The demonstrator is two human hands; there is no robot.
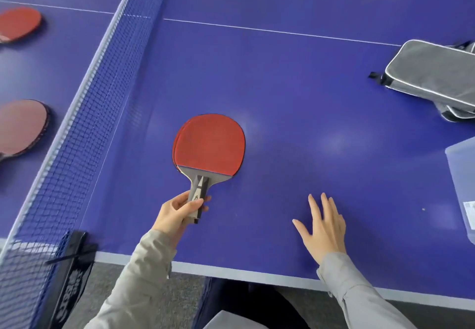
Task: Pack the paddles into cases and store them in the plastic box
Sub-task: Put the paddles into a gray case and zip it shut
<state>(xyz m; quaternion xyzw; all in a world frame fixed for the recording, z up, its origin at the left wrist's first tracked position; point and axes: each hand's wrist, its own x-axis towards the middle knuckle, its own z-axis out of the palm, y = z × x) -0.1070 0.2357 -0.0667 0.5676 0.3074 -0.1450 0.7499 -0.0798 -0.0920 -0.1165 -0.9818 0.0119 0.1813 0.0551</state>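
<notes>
Beside net (84, 112) — left hand (180, 213) grips paddle (209, 143).

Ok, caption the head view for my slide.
A red paddle gripped in the left hand over the blue table; right hand open; grey cases and plastic box at right.

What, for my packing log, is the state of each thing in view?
Held paddle: uncased, red face up, handle gripped by left hand.
Right hand: open, fingers spread, holding nothing.
Three paddles beyond the net: lying uncased on the table.
Grey cases: piled on the table; open or zipped unclear.
Plastic box: mostly out of frame, contents hidden.
</notes>
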